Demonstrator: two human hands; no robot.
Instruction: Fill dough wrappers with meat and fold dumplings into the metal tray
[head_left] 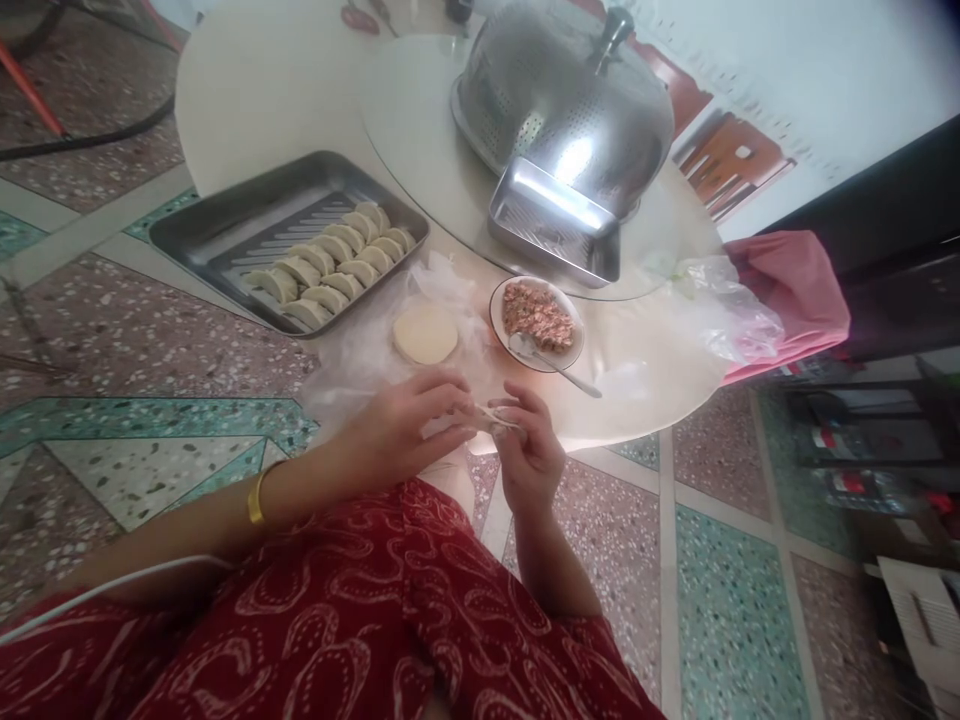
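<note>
While both hands, left [397, 425] and right [529, 450], pinch the wrapper [491, 415] closed, squeezing unevenly may tear it, spilling filling off the surface [645, 370].

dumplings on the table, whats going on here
A person seated at the round table pinches a dumpling wrapper between the left hand and the right hand, just off the table's near edge. A stack of round wrappers lies on plastic in front of them, beside a bowl of minced filling with a spoon in it. Folded dumplings sit in rows on a metal tray. A domed metal cover stands further back.
</note>
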